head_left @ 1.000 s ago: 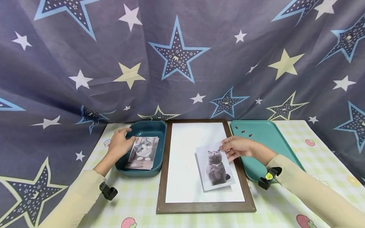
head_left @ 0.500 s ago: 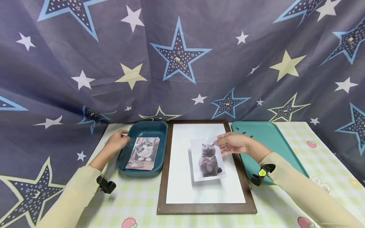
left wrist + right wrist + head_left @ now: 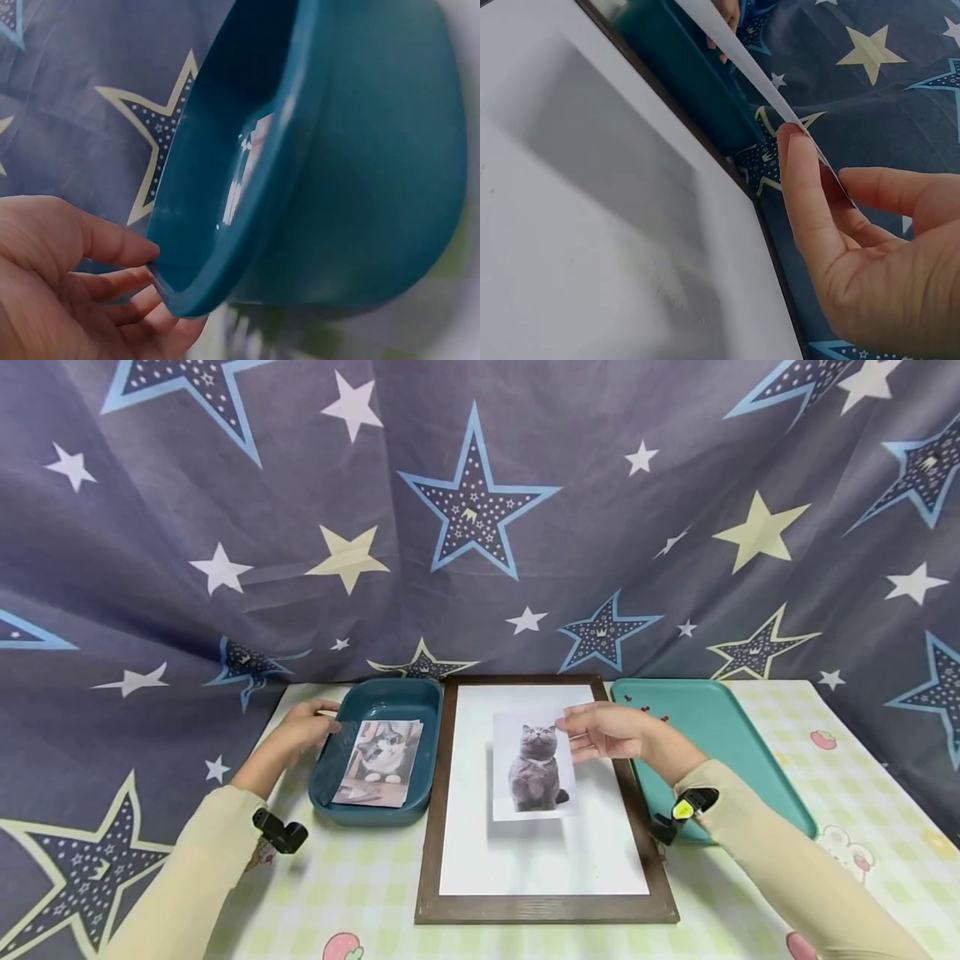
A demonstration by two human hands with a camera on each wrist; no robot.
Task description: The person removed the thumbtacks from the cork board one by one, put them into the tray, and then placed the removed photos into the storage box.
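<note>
My right hand (image 3: 606, 732) pinches a photo print of a grey cat (image 3: 534, 767) by its right edge, above the white face of a brown-framed board (image 3: 465, 860). In the right wrist view the photo (image 3: 769, 88) shows edge-on between thumb and fingers, and its shadow falls on the board. My left hand (image 3: 300, 735) grips the rim of a dark teal basin (image 3: 375, 816), thumb and fingers at the lip (image 3: 202, 292) in the left wrist view. Several photo prints lie stacked in the basin, a grey-and-white cat (image 3: 381, 764) on top.
Right of the board lies a green tray (image 3: 720, 735) with a few red push pins (image 3: 645, 708) near its far left side. A checked tablecloth (image 3: 360, 885) covers the table. Behind stands a dark curtain (image 3: 480, 610) with a star pattern.
My right hand has carried the grey cat photo left and away from me, turning it more upright. My left hand has drawn back from above the basin to its left rim.
</note>
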